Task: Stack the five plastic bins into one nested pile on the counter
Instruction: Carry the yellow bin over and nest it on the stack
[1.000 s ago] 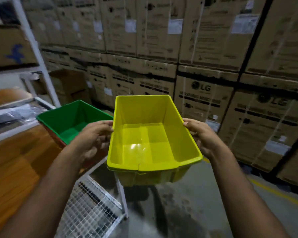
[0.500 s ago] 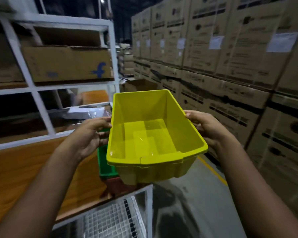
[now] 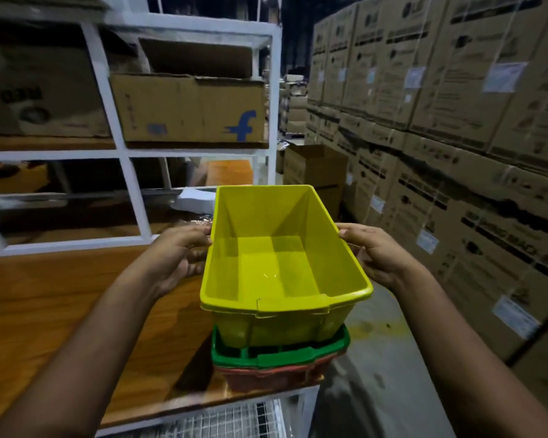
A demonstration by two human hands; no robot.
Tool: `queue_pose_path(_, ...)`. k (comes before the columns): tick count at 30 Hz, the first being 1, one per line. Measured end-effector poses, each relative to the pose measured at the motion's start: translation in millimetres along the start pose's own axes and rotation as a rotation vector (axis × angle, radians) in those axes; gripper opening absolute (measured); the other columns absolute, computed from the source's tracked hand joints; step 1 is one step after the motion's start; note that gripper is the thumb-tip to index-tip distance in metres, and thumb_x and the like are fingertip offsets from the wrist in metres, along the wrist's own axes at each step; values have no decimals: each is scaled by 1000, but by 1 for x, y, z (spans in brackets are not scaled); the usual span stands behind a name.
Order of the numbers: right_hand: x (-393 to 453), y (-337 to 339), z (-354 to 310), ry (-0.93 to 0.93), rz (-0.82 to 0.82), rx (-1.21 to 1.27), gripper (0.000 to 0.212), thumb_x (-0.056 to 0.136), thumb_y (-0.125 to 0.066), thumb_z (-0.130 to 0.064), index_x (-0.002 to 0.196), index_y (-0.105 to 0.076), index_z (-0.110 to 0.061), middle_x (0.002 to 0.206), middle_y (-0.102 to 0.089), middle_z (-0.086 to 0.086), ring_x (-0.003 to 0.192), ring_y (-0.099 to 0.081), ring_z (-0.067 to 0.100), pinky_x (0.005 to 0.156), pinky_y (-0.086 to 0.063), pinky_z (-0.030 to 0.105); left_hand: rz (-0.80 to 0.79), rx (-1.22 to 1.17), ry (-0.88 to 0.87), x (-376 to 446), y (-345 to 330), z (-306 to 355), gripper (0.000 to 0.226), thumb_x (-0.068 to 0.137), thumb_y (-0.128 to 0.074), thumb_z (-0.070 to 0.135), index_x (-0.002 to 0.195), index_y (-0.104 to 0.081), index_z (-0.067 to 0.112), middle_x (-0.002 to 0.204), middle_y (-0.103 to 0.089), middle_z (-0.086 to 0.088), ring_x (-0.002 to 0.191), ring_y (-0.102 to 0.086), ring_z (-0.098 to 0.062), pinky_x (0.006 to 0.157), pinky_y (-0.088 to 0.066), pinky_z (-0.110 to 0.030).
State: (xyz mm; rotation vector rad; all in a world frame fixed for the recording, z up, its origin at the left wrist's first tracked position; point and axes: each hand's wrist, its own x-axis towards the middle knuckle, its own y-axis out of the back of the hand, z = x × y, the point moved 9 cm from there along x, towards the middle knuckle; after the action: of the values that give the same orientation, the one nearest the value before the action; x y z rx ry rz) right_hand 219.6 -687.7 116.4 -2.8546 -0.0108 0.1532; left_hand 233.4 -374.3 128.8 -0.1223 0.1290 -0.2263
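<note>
I hold a yellow plastic bin (image 3: 276, 263) by its two long sides: my left hand (image 3: 178, 251) grips the left rim, my right hand (image 3: 374, 251) the right rim. The bin's lower part sits inside a green bin (image 3: 282, 355), which is nested in a red bin (image 3: 272, 377). That pile stands at the right end of the wooden counter (image 3: 60, 305). Only the front rims of the green and red bins show below the yellow one. No other bins are in view.
A white metal rack (image 3: 124, 172) with cardboard boxes (image 3: 187, 109) rises behind the counter. Wire mesh (image 3: 222, 422) lies below the counter's edge. A wall of stacked cartons (image 3: 456, 153) lines the right side of the grey floor aisle (image 3: 377, 374).
The yellow bin has travelled left and down, from the air beside the green bin into it. My view has swung left toward the rack.
</note>
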Motion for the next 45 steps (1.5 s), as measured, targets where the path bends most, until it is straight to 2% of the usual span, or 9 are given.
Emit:
queue_pose_path(5, 16, 1, 20, -37, -74, -49, 25, 97, -49, -1, 115, -67, -3, 106, -71, 20, 94, -68, 29, 79, -60, 39, 49, 37, 53, 6, 11, -32, 35, 87, -48, 1, 117, -65, 5, 101, -67, -10, 76, -63, -18, 59, -55, -29)
queue_pose_path(13, 18, 14, 65, -46, -138, -296, 22, 98, -52, -3, 115, -67, -5, 104, -66, 23, 93, -60, 31, 67, -59, 29, 172, 197, 134, 4, 24, -82, 29, 90, -55, 5, 117, -65, 10, 78, -73, 3, 64, -64, -8, 59, -50, -26)
queue_pose_path(18, 28, 33, 75, 15, -44, -461, 31, 94, -62, -4, 125, -61, 1, 85, -64, 12, 62, -62, 9, 57, -54, 25, 221, 211, 123, 4, 23, -96, 27, 93, -53, 4, 117, -64, 12, 78, -71, 0, 64, -61, -11, 57, -51, -27)
queue_pose_path(25, 21, 38, 83, 63, -25, -574, 26, 96, -62, -17, 119, -66, -4, 85, -65, 11, 67, -59, 14, 60, -52, 29, 314, 337, 63, 0, 22, -99, 25, 96, -49, 5, 117, -61, 13, 83, -66, -3, 62, -59, -11, 44, -46, -21)
queue_pose_path(30, 18, 36, 82, 122, -11, -703, 31, 98, -59, -19, 124, -64, -3, 77, -65, 3, 66, -60, 13, 59, -54, 31, 356, 518, -48, -5, 23, -97, 27, 96, -51, 6, 120, -62, 10, 93, -69, -9, 75, -63, -19, 60, -47, -30)
queue_pose_path(34, 5, 24, 56, 351, 28, -1062, 29, 94, -63, -23, 121, -66, -14, 94, -67, 2, 86, -65, 19, 76, -53, 36, 341, 752, -82, -22, 24, -91, 34, 89, -60, 18, 120, -60, 30, 116, -68, -4, 100, -66, -20, 79, -55, -41)
queue_pose_path(39, -20, -23, 44, 597, -91, -1393, 44, 91, -62, -32, 133, -59, -17, 118, -60, 9, 110, -55, 27, 87, -44, 33, 409, 1227, -267, -64, -4, -63, 41, 92, -58, 24, 133, -56, 24, 130, -62, 2, 120, -50, -20, 94, -39, -34)
queue_pose_path(42, -30, -61, 46, 660, -216, -1484, 53, 90, -56, -43, 137, -54, -19, 133, -58, 6, 125, -50, 28, 97, -48, 47, 447, 1299, -262, -90, -10, -53, 44, 93, -51, 31, 137, -51, 24, 135, -58, -3, 127, -44, -21, 99, -37, -37)
queue_pose_path(45, -46, -98, 53, 736, -256, -1551, 59, 91, -48, -50, 142, -49, -20, 145, -52, 3, 136, -43, 25, 102, -45, 47, 568, 1317, -191, -124, 4, -54, 52, 91, -41, 41, 141, -43, 28, 142, -52, -4, 136, -37, -22, 103, -34, -48)
